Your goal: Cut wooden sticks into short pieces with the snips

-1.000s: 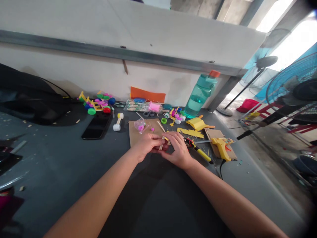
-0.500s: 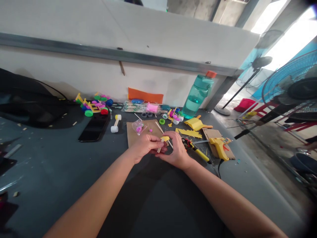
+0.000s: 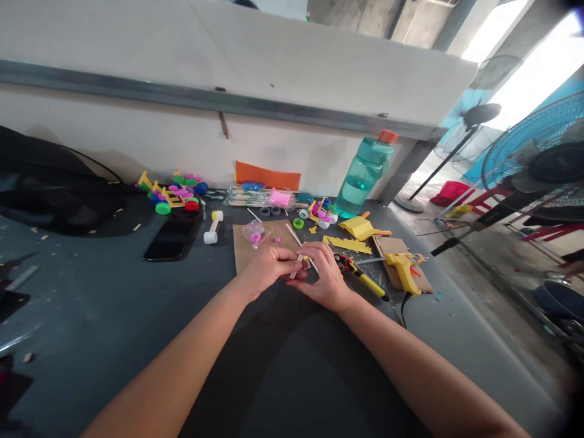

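My left hand (image 3: 269, 267) pinches short pale wooden sticks (image 3: 296, 267) between thumb and fingers. Curled around the other side, my right hand (image 3: 326, 278) has its fingertips on the same small piece. A bit of yellow (image 3: 306, 259) shows at the sticks, mostly covered by the right fingers. Both hands are just above the near edge of a brown cardboard sheet (image 3: 244, 249). On that sheet lie a small clear bag with a pink part (image 3: 256, 236) and a thin pale stick (image 3: 293, 233).
Right of my hands lie yellow-handled pliers (image 3: 371, 285), a yellow strip (image 3: 347, 244) and a yellow glue gun (image 3: 406, 271) on cardboard. Behind stands a teal bottle (image 3: 360, 176). To the left are a white-wheeled axle (image 3: 213, 228), a phone (image 3: 171, 237) and colourful wheeled pieces (image 3: 173, 198).
The right fingers have closed in over the sticks, and the yellow piece, plainly visible before, is now mostly covered. The left hand has barely moved.
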`<state>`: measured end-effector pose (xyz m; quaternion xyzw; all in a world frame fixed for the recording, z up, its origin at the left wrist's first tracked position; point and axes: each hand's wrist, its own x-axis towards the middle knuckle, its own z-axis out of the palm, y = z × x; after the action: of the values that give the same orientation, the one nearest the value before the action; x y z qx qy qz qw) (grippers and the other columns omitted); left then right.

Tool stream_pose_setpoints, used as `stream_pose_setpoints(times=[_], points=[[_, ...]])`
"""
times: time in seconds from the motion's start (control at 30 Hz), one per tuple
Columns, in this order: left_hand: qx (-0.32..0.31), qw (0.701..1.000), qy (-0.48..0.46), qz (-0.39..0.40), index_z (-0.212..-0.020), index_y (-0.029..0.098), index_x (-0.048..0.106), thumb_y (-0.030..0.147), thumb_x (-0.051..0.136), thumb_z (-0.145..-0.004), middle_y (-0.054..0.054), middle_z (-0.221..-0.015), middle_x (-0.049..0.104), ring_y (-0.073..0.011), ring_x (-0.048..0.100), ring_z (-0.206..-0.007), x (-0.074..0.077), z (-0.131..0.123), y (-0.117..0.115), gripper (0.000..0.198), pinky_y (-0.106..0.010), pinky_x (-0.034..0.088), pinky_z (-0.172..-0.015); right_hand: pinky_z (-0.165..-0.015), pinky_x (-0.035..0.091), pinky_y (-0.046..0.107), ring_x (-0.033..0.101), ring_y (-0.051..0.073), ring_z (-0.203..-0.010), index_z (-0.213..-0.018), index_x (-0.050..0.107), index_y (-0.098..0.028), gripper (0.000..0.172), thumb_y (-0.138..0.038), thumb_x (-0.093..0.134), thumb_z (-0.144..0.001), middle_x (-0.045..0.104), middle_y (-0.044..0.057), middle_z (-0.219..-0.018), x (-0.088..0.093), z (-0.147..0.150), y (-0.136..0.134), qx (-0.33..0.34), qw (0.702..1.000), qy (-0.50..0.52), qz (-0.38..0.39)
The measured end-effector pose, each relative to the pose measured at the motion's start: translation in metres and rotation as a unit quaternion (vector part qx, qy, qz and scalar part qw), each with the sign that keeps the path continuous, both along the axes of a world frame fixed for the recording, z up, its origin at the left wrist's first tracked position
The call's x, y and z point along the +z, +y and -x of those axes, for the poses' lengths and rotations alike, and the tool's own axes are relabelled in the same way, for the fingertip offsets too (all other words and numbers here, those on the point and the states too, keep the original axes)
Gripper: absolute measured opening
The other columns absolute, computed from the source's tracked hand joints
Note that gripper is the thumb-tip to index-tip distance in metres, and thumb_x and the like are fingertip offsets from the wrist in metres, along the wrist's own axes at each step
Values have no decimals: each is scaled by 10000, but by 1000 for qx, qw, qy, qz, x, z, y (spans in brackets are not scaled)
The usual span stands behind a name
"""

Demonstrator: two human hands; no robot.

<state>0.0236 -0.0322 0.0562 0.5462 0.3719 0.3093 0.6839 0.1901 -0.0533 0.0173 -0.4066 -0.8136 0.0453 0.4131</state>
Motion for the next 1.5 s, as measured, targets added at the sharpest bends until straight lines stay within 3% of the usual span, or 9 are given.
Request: stream_pose_setpoints(times=[0.17, 0.3, 0.37, 0.43, 0.53, 0.67, 0.97, 1.17, 1.5], points=[[90, 980, 41, -174, -758, 208, 719, 325, 641, -738, -21, -801, 703, -197, 639, -860, -4, -1, 0, 143, -312, 490, -844, -925, 415, 450, 479, 274, -1109, -1257, 328, -204, 708, -447, 684, -695, 489, 130, -1179, 40, -6, -9, -12, 999, 36, 19], [138, 962, 52, -229, -839, 236, 723, 300, 635, -744, -13, -841, 707, -178, 636, -879, -8, 3, 2, 145, -333, 438, -938, -876, 443, 411, 530, 228, -1043, -1259, 342, -208, 453, -336, 491, -851, 513, 113, -1132, 97, -25, -15, -145, 986, 81, -20], [139, 951, 67, -268, -861, 238, 721, 309, 627, -755, -21, -866, 707, -174, 632, -882, -4, 4, 1, 159, -320, 438, -931, -819, 455, 406, 567, 225, -948, -1197, 417, -207, 387, -357, 486, -847, 567, 90, -1017, 106, -37, -16, -203, 979, 13, 4], [134, 940, 84, -303, -852, 233, 721, 328, 609, -772, -25, -872, 705, -174, 633, -857, 4, 6, -3, 167, -298, 465, -868, -755, 455, 411, 583, 256, -888, -1103, 502, -182, 374, -423, 511, -818, 603, 103, -929, 96, -47, -18, -237, 959, -127, 91], [122, 926, 109, -341, -844, 230, 721, 330, 586, -795, -20, -873, 707, -168, 636, -836, 17, 7, -9, 175, -265, 475, -806, -721, 431, 452, 564, 354, -930, -1022, 556, -130, 552, -586, 577, -710, 613, 179, -926, 63, -58, -31, -285, 880, -313, 216], [152, 926, 100, -329, -852, 235, 722, 332, 602, -781, -16, -884, 714, -176, 642, -856, 24, 7, -13, 170, -261, 477, -814, -725, 410, 461, 557, 375, -948, -1181, 470, -91, 727, -632, 540, -701, 603, 201, -974, 26, -64, -54, -342, 829, -342, 281], [170, 918, 115, -340, -940, 223, 693, 323, 541, -831, -9, -878, 716, -152, 663, -829, 11, 6, -9, 213, -278, 501, -855, -685, 419, 432, 503, 364, -966, -1162, 448, -98, 607, -357, 580, -629, 533, 196, -1032, 6, -61, -53, -409, 830, -259, 278], [169, 889, 174, -388, -905, 221, 701, 340, 518, -848, -8, -876, 711, -147, 655, -828, 9, 3, -12, 226, -251, 497, -823, -735, 403, 485, 467, 382, -964, -1294, 291, -28, 785, -328, 571, -625, 497, 225, -1035, 12, -62, -67, -424, 853, -255, 168], [191, 867, 199, -415, -884, 228, 719, 325, 551, -831, -2, -850, 714, -155, 655, -787, -2, -3, -10, 201, -264, 499, -798, -721, 449, 384, 557, 291, -907, -1239, 343, -127, 587, -300, 518, -706, 509, 168, -1091, 10, -52, -80, -283, 917, -147, 242]])
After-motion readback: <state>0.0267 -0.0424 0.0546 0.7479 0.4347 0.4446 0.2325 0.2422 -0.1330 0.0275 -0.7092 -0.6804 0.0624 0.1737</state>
